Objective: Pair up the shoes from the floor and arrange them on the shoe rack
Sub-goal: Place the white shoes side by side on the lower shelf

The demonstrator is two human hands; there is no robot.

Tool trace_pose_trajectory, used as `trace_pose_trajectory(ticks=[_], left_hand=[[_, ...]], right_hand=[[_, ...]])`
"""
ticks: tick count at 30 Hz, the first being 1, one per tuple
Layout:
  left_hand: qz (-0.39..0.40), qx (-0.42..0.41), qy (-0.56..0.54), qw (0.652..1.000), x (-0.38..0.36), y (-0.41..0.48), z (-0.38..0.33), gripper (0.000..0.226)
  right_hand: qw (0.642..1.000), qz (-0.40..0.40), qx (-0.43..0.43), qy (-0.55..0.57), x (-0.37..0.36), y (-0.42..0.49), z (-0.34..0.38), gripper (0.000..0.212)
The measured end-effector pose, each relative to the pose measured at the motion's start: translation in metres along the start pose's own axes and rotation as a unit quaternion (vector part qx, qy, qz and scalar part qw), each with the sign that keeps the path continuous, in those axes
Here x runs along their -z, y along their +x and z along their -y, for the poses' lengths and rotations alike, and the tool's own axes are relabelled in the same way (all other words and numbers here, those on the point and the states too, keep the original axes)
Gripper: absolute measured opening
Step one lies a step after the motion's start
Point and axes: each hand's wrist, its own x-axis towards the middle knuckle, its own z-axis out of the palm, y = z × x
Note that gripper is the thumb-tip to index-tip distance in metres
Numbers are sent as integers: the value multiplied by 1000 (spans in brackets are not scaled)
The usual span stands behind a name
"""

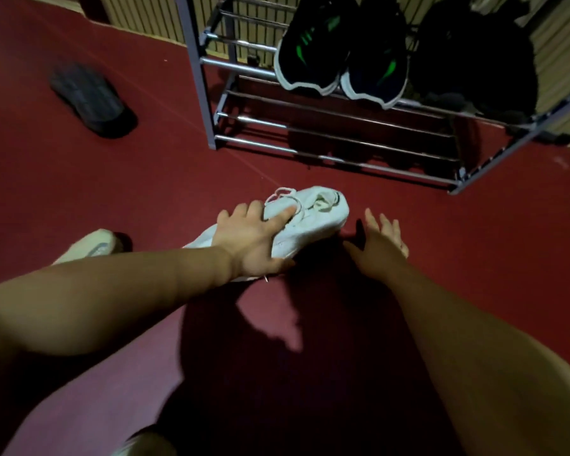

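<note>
Left hand: the left hand (252,240) lies across the middle of the white shoe (313,218), one of its fingers (285,212) stretched over the laces and the thumb against the shoe's near edge, so it holds the shoe between them.
Right hand: the right hand (377,248) is just right of that shoe, its fingers spread and straight, holding nothing; I cannot tell whether it touches the floor.
White shoe: on the red floor (145,179), near the shoe rack (237,65) but apart from it.
Second white shoe: the second white shoe (93,245) lies to the left, partly hidden behind the left forearm.
Rack: a pair of black sneakers with green marks (310,51) sits on it, with dark shoes (474,60) to their right.
Far left: a black slipper (89,100) lies on the floor, blurred.
</note>
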Motion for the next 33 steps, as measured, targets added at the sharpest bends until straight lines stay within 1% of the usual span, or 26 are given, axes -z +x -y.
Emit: trace_pose_trajectory(ticks=[2,4,6,7,8,9,11,12,13,14,16,17,20,23,24,26,29,31,33], left_hand=[[17,28,-29,999,-8,-3,-18,91],[32,40,-105,993,-19,-1,-38,87],[68,11,-208,976,-31,6,-50,74],[87,-5,-243,966,-33,8,-51,64],[86,-14,-253,963,-35,12,-49,53],[60,-13,-240,969,-35,15,-44,48],[-28,16,-154,988,-30,16,-28,59],[-53,45,-98,993,-28,15,-18,65],[-39,86,-53,994,-25,14,-8,76],[4,134,-29,991,-23,13,3,89],[108,205,-27,972,-21,10,19,104],[143,220,-42,964,-22,9,24,107],[164,209,-80,961,-26,10,32,115],[182,172,-39,967,-30,10,34,129],[175,166,-22,970,-33,9,34,130],[151,164,-2,975,-37,9,34,127],[135,155,-1,979,-39,12,36,114],[132,137,1,982,-35,13,43,104],[142,86,61,984,-31,11,52,96]], right_hand=[[1000,9,10,26,-4,2,-7,74],[998,12,33,59,-6,1,-11,69],[992,36,18,117,-6,-4,-15,67],[989,51,10,136,-7,-6,-16,66],[987,63,5,145,-8,-9,-17,65],[986,68,0,154,-13,-9,-19,67],[981,79,-3,175,-23,-12,-16,80],[979,85,-3,186,-27,-15,-12,81],[977,88,-7,192,-29,-18,-6,77],[977,83,-16,194,-32,-18,-1,70],[980,52,-32,187,-38,-15,7,62],[981,43,-35,184,-40,-15,8,61],[981,43,-31,186,-38,-15,11,57],[983,41,28,177,-27,-10,11,57],[982,40,47,177,-24,-4,8,58],[980,35,70,182,-12,1,7,53],[977,17,89,195,5,-2,9,43],[976,10,94,196,5,-2,3,44],[977,14,83,194,4,-2,-4,52]])
